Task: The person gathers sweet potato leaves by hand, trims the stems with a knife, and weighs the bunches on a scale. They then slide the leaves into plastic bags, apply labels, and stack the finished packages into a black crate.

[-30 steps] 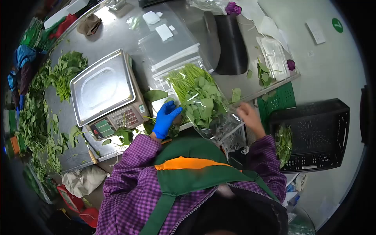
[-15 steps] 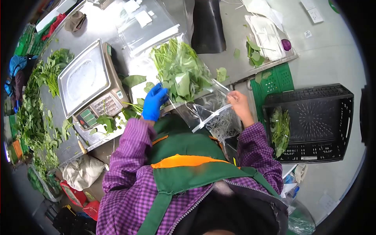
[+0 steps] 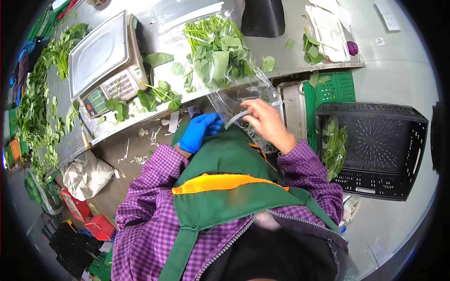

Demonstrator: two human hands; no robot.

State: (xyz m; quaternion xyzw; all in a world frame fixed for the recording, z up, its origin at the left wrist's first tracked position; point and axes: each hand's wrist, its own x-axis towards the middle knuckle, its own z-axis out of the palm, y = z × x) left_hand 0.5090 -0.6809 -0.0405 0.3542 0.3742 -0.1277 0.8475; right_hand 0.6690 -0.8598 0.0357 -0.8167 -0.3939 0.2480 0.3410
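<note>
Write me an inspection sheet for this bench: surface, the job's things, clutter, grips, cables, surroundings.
Surface: steel table, strewn with stray leaves.
Job's things: clear bag of greens lying on the table, its open end hanging over the near edge.
Clutter: scale left of the bag; loose greens along the far left; white sheets on the right.
Grips: left hand, blue-gloved, at the bag's mouth, hold unclear; right hand, bare, pinching the bag's mouth.
Cables: nothing seen.
Surroundings: black crate holding a few greens, on the person's right; green crate beside it.
</note>
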